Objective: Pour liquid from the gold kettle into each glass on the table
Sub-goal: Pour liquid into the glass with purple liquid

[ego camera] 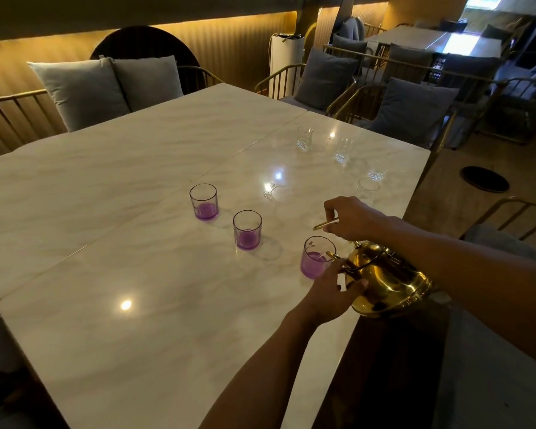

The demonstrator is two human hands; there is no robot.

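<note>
Head view: both hands grasp gold kettle (387, 280) over marble table (136, 181); cushioned chairs (409, 109) beyond.

A marble table (136, 187) carries three purple-filled glasses (247, 230) and several clear glasses (304, 138).

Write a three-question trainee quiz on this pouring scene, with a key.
1. How many glasses hold purple liquid?
2. True or false: the gold kettle stands flat on the table.
3. Which hand holds the kettle's handle: A left, B right?

Key:
1. Three: far glass, middle glass, near glass.
2. False; it is tilted, spout at the near glass.
3. B, the right hand; the left hand steadies the body.
</note>
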